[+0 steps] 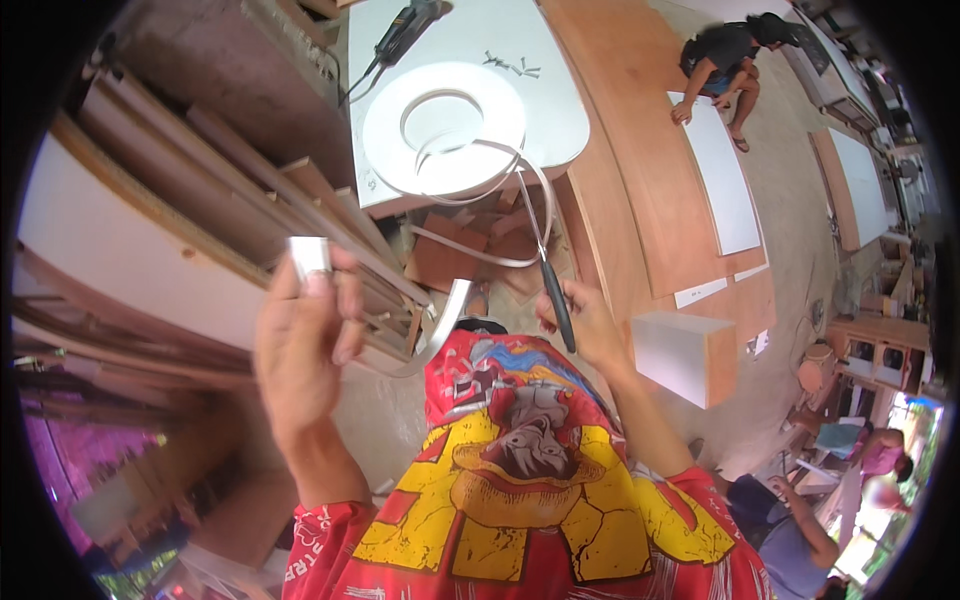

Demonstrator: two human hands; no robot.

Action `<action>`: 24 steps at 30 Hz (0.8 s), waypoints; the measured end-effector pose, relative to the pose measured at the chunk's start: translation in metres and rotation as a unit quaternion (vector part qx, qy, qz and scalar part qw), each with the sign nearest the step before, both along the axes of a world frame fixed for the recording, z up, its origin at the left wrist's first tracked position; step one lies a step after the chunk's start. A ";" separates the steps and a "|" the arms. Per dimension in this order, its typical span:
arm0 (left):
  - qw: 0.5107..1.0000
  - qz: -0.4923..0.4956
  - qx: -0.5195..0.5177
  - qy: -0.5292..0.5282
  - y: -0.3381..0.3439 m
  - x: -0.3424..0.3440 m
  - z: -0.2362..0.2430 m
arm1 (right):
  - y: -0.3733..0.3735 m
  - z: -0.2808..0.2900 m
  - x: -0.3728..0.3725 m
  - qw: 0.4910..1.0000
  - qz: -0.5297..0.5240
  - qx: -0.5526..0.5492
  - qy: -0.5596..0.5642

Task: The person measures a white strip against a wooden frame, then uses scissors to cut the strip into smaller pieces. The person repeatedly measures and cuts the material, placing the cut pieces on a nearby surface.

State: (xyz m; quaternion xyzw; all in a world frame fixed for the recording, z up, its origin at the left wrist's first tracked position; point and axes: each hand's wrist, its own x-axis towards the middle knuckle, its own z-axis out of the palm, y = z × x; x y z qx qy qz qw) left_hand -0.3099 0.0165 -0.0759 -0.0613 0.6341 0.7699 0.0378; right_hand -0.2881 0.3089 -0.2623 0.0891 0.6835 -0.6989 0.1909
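My left hand (305, 330) is raised at the left, its thumb and fingers closed on one end of a shiny pale edging strip (436, 335). That strip bends below the hand and its other end rises in front of my shirt. In my right hand (592, 322) is a black-handled tool (557, 305) with a long thin metal blade, pointing away from me. Beyond it, a white coil of edging strip (383, 125) lies flat on a white-topped table (560, 110). Loose loops hang from the coil over the near edge, close to the blade.
A black power tool (405, 32) with a cord and several screws (512, 66) are on the table. Long boards (150, 215) lean at left. A plywood sheet (620, 190) and a white box-shaped piece (682, 350) are at right. A co-worker (735, 70) crouches over a white panel (722, 190).
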 end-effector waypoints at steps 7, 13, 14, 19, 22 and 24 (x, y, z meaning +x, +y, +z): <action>0.942 -0.157 -0.029 0.295 0.001 -0.059 0.129 | 0.018 -0.007 0.020 0.980 -0.186 -0.058 -0.030; 0.838 -0.274 -0.315 0.352 0.046 -0.182 0.115 | 0.034 -0.013 0.040 0.958 -0.281 0.005 -0.046; 0.830 -0.301 -0.329 0.336 0.060 -0.213 0.096 | 0.034 -0.013 0.045 0.955 -0.294 0.006 -0.032; 0.675 -0.375 -0.453 0.445 0.082 -0.325 -0.037 | 0.019 -0.010 0.064 0.955 -0.268 0.116 -0.060; 0.637 -0.397 -0.504 0.428 0.087 -0.376 -0.116 | 0.004 -0.009 0.049 0.953 -0.255 0.161 -0.029; 0.649 -0.390 -0.499 0.421 0.087 -0.400 -0.153 | -0.001 -0.007 0.032 0.945 -0.235 0.225 -0.018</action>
